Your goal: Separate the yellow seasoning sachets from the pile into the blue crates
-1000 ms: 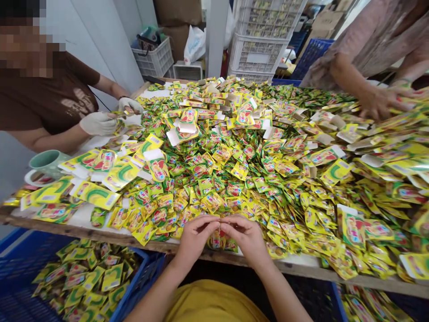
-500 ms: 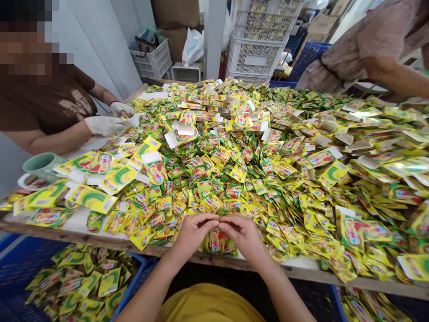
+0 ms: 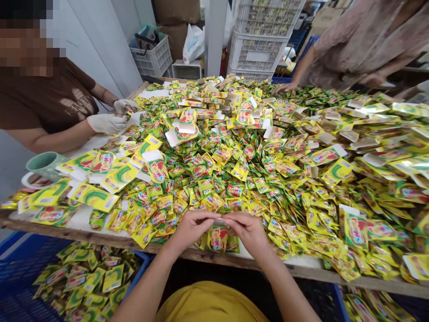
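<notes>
At the table's front edge, a small green and yellow printed carton point(image 3: 217, 238) stands between my hands with its front facing me. My left hand point(image 3: 193, 229) pinches its upper left corner, thumb and fingers together. On the upper right corner my right hand point(image 3: 246, 230) is closed in the same way. A pale strip of the carton's top end shows between my fingertips. Small green and yellow sachets point(image 3: 214, 202) lie heaped just beyond my hands, and a few more lie beside the carton.
Flat and open cartons lie on the left point(image 3: 95, 197) and right point(image 3: 365, 230) of the wooden-edged table point(image 3: 161, 248). A green mug point(image 3: 47, 163) stands at left. Blue crates point(image 3: 145, 264) with filled cartons sit below. One gloved co-worker point(image 3: 107, 124) is at left, another person point(image 3: 362, 44) at far right.
My hands stay at the carton's top, fingertips slightly shifted, and a pale strip now shows there. The person at far right has turned toward the table and reaches a hand into the heap.
</notes>
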Demonstrator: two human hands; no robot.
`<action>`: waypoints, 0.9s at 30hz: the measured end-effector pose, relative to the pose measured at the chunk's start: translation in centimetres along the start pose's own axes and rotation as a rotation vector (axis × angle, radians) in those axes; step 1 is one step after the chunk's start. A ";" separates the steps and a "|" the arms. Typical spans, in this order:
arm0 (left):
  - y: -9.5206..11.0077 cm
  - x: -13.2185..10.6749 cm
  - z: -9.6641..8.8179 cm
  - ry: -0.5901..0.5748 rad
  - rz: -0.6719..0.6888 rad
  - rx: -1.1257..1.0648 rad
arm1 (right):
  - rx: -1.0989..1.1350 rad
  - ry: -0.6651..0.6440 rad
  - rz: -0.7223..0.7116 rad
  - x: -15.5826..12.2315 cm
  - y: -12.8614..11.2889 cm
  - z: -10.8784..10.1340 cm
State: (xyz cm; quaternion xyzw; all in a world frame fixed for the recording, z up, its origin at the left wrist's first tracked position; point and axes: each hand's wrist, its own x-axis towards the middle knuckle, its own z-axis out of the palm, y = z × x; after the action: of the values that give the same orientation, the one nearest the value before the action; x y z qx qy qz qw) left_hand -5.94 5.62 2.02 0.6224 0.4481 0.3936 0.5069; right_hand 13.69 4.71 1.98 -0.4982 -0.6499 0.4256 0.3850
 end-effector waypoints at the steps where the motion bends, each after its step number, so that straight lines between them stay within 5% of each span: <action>1: 0.2 -0.2 0.0 -0.008 -0.009 0.001 | 0.041 -0.003 0.051 -0.1 -0.1 0.1; 8: 0.1 -0.9 1.9 0.139 -0.175 -0.215 | 0.388 0.066 0.366 -0.3 -0.9 1.1; 11: -0.3 -1.5 2.4 0.185 -0.130 -0.154 | 0.336 0.099 0.297 -0.7 -0.8 1.1; 18: -0.9 -3.5 2.0 0.180 0.246 0.042 | 0.047 0.122 -0.032 -3.4 -1.7 1.0; 27: -0.9 -3.3 2.1 0.174 0.068 0.005 | -0.072 0.130 -0.046 -2.1 -1.8 0.8</action>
State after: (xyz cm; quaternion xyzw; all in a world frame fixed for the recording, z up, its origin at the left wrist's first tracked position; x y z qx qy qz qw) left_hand -5.09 1.91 0.62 0.6019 0.4699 0.4622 0.4509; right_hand 12.78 2.28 3.19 -0.5231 -0.6497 0.3597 0.4182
